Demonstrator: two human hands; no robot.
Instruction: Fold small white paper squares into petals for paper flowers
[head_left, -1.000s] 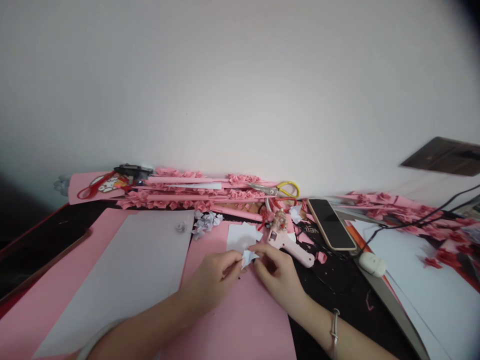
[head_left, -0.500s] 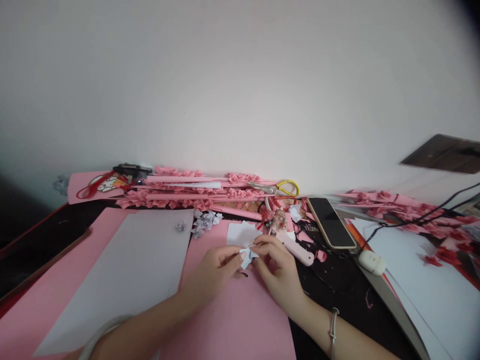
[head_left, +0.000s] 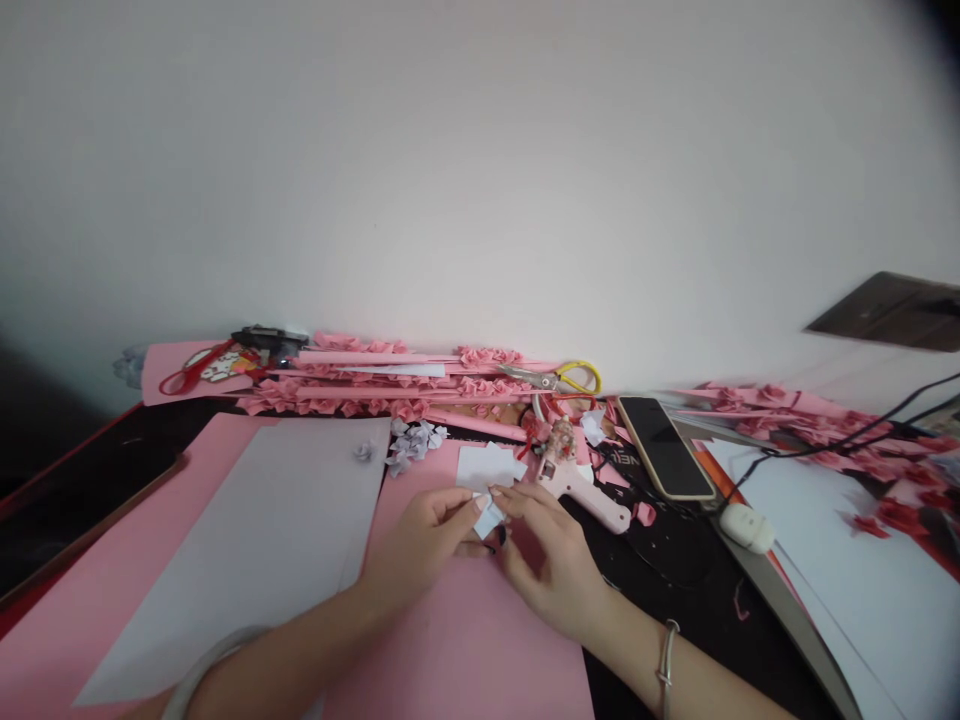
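Over the pink sheet (head_left: 480,640), a small pale folded paper piece (head_left: 489,517) is between my two hands. My left hand (head_left: 420,535) pinches its left side between thumb and fingers. The fingers of my right hand (head_left: 551,545) bend over its upper right edge, with the thumb lower down. Small dark spots show by the fingertips; I cannot tell what they are. Just behind the hands lies a white sheet with a notched edge (head_left: 484,465). A pink glue gun (head_left: 592,500) rests to the right of them.
Pale paper flowers (head_left: 412,442) sit behind my left hand, beside a large white sheet (head_left: 247,550). Pink flower stems (head_left: 360,393) and yellow-handled scissors (head_left: 577,377) lie along the wall. At right are a phone (head_left: 665,447), a white earbud case (head_left: 746,527) and black cables (head_left: 840,437).
My right fingers have flattened over the paper's upper edge, and the right thumb has dropped lower. The paper piece has turned and shifted slightly to the left.
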